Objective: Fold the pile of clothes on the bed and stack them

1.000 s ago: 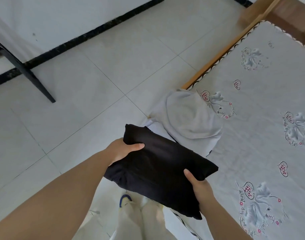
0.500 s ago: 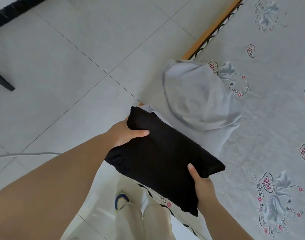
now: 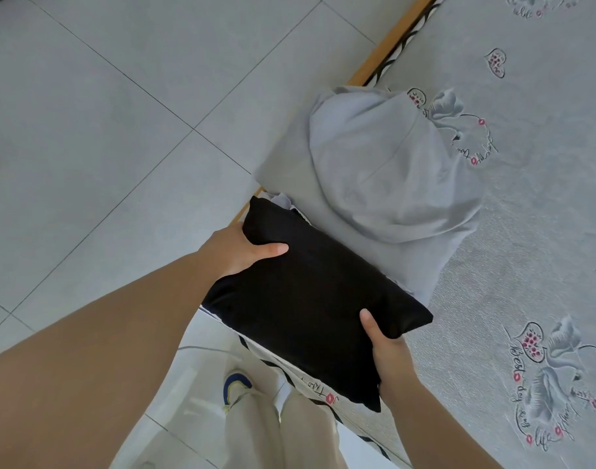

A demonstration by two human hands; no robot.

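Black folded garment [image 3: 310, 299] over hidden fingers

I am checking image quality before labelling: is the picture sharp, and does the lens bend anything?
Head view: even daylight, no glare; the folded black garment shows almost no detail; both the left hand and right hand look sharp; the wide angle makes the left forearm look huge.

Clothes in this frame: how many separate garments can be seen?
2: a folded black garment held by both hands at the bed's edge, and a grey garment lying just beyond it. Others may be hidden.
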